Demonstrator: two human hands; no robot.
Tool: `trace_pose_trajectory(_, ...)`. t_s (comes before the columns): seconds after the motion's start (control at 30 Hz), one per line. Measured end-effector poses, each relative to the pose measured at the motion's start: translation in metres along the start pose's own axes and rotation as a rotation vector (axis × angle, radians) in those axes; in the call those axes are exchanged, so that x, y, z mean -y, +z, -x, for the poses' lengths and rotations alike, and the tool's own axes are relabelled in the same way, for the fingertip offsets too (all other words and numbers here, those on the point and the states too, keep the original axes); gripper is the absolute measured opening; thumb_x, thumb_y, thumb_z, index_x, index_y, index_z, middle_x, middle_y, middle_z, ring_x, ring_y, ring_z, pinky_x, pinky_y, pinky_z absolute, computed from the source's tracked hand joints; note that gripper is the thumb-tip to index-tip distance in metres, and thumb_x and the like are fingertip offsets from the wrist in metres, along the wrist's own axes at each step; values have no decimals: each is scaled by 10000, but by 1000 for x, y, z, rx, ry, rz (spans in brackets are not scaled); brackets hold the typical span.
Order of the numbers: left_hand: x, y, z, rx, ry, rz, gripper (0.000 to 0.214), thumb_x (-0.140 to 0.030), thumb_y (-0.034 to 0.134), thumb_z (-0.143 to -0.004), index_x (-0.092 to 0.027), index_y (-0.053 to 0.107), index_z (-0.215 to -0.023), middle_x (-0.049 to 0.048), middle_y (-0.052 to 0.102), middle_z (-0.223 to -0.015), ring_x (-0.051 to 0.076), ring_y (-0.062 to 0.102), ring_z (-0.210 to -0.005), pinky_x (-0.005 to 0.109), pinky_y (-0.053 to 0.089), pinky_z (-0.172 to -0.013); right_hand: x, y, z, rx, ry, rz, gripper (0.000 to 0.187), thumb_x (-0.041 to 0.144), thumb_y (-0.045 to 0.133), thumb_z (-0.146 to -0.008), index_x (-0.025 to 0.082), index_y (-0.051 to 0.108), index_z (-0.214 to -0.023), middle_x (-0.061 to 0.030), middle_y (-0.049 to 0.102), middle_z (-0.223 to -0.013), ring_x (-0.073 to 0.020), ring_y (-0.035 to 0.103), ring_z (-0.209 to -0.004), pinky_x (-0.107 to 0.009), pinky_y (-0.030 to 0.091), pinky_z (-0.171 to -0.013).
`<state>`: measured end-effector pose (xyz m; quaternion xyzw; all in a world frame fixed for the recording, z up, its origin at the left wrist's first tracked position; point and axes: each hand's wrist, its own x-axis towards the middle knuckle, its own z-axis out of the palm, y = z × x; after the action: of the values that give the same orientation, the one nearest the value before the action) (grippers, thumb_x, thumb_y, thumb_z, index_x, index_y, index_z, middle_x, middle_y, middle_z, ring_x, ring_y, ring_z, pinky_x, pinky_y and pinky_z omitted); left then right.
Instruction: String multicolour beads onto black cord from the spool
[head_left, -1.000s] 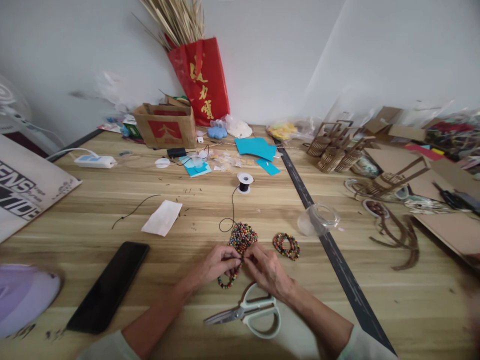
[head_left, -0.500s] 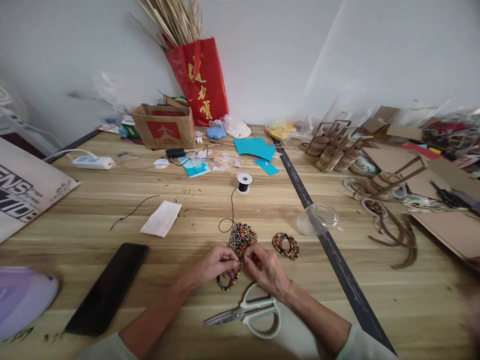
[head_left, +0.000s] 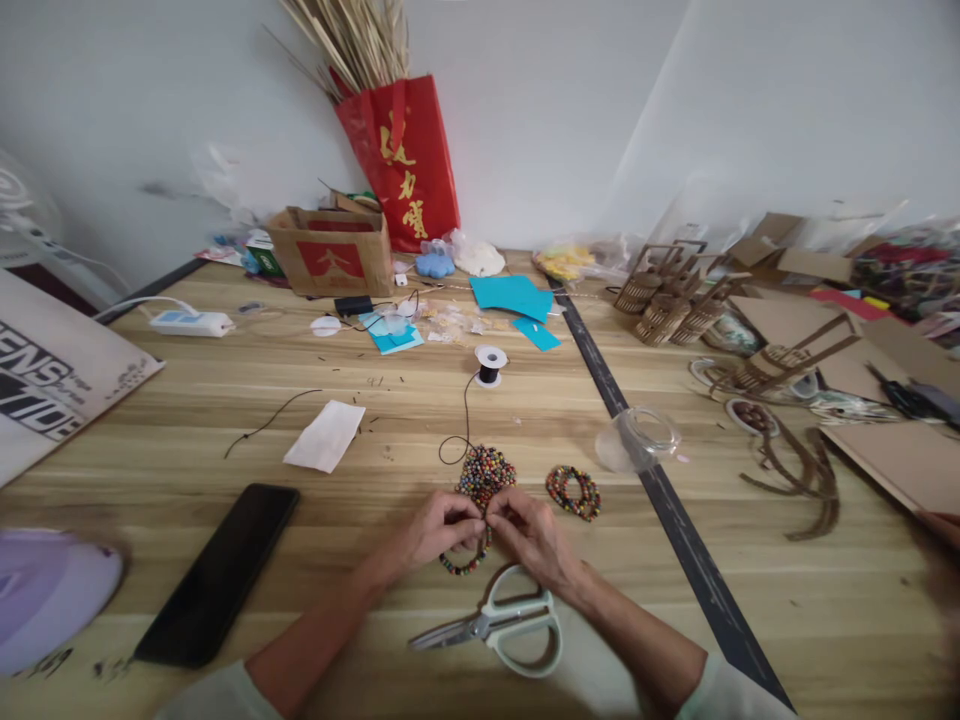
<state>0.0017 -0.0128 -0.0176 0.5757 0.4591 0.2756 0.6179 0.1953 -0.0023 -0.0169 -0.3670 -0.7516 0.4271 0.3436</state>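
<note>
Two hands (head_left: 441, 528) (head_left: 535, 540) pinching | bead strand (head_left: 466, 570) | long axis bowed toward wearer

Wall (head_left: 555, 120) plain, pale grey-blue, with a faint diagonal line at upper right. Table (head_left: 757, 580) top is pale wood grain with brown streaks, far edge up by the wall; black strip (head_left: 686, 545) runs diagonally across its right half. White fan (head_left: 19, 195) partly in view, far left. Light soft, a bit dim, shadows faint.

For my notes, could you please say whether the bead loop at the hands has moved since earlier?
Yes, the loop shifted slightly right against the scissors.
</note>
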Motion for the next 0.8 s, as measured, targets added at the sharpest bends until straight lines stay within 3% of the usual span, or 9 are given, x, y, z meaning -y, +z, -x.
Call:
trace_pose_trajectory(0.17, -10, -2, 4, -71, 120, -305, 256, -314, 555, -870, -159, 729, -764, 38, 692, -744, 175, 605, -726, 249, 456, -700, -4, 1, -1, -7, 55, -54, 173, 277, 534, -902, 165, 584, -781, -2, 573, -669, -120, 511, -604, -206, 407, -549)
trace_pose_trajectory(0.37, -20, -7, 9, -121, 162, -510, 229, -176, 550, -847, -207, 767, -916, 74, 722, -981, 218, 627, -944, 293, 452, -862, -13, 3, -3, -52, 100, -69, 191, 300, 548, -894, 163, 577, -765, 24, 534, -605, -101, 459, -532, -195, 364, -489)
trace_pose_trajectory(0.47, -24, -12, 9, -105, 131, -530, 229, -160, 558, -829, -210, 768, -907, 68, 736, -968, 212, 641, -914, 288, 461, -846, -15, 1, -4, -71, 65, -3, 172, 276, 536, -899, 165, 576, -774, 22, 543, -610, -104, 472, -538, -199, 373, -499)
trace_pose_trajectory(0.63, -24, -19, 8, -133, 116, -508, 201, -165, 567, -814, -189, 766, -838, 65, 758, -874, 208, 656, -822, 271, 463, -773, -16, -3, -5, -69, -110, 171, 157, 224, 498, -929, 179, 573, -798, -10, 579, -690, -127, 525, -614, -224, 414, -575)
trace_pose_trajectory(0.8, -17, -22, 6, -149, 83, -495, 154, -171, 598, -774, -165, 751, -791, 38, 713, -749, 167, 591, -663, 235, 418, -627, -18, -5, -4, -15, -202, 293, 146, 186, 468, -957, 188, 583, -867, -40, 608, -782, -149, 561, -681, -239, 429, -631)
